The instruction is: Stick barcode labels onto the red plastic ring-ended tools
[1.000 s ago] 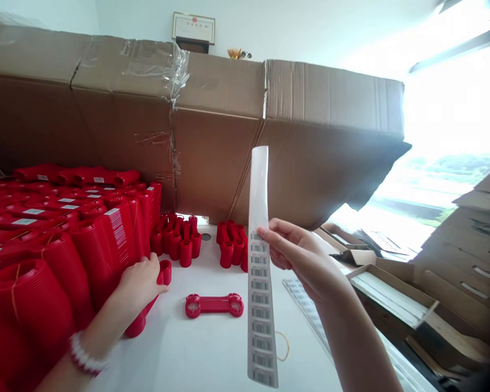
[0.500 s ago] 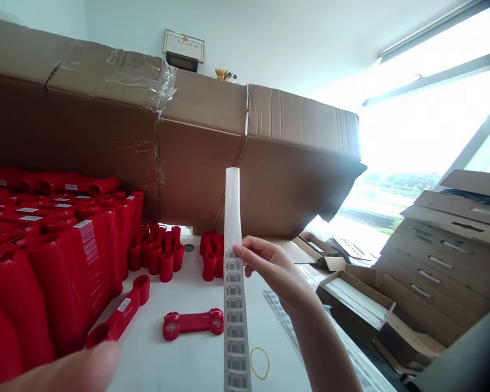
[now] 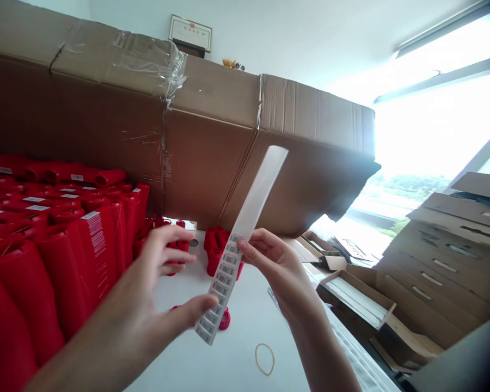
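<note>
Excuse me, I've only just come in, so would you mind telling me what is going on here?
A person's right hand pinches a strip of barcode labels, held tilted above a white table. The left hand is open, its thumb at the strip's lower part; whether it touches is unclear. Tall stacks of red pieces stand on the left, some bearing white labels. Another red piece lies behind the strip, mostly hidden, with a yellow loop nearer the person.
</note>
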`<state>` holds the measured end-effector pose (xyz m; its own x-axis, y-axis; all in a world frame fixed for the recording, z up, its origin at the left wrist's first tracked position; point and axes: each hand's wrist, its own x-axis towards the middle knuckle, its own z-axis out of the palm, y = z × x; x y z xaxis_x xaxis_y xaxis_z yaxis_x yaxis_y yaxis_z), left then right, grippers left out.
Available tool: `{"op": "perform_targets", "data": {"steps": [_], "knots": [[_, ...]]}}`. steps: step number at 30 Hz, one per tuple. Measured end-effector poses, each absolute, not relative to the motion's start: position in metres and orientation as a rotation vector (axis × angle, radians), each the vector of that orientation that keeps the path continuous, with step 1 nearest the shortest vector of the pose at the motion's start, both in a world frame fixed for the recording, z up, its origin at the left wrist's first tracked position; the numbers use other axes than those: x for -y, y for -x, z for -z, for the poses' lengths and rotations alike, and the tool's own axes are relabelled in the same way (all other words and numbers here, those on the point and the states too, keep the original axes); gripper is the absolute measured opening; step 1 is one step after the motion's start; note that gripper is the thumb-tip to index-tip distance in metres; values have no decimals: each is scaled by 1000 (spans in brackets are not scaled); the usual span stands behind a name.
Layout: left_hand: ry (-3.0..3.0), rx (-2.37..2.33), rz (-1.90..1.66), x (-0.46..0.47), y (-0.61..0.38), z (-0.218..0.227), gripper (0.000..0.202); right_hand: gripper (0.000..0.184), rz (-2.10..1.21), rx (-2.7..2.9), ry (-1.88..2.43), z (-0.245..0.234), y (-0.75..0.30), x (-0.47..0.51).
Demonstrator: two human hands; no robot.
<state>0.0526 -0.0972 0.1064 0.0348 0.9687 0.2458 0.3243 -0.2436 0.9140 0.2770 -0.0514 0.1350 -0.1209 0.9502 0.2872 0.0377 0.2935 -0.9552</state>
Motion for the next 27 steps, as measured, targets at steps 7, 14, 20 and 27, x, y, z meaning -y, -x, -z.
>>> {"op": "perform_targets", "data": {"steps": [7, 14, 20, 27], "knots": [[-1602, -1083, -1086, 69, -82, -89, 21, 26, -1033, 1439, 961, -138, -273, 59], [-1512, -960, -1100, 74, -87, -88, 11, 29, -1019, 1356, 976, -134, -268, 55], [-1336, -701, -943, 77, -95, -87, 31, 35, -1065, 1330, 1013, -133, -271, 50], [-1557, -877, -798, 69, -94, -75, 28, 30, -1008, 1316, 998, -138, -288, 43]]}}
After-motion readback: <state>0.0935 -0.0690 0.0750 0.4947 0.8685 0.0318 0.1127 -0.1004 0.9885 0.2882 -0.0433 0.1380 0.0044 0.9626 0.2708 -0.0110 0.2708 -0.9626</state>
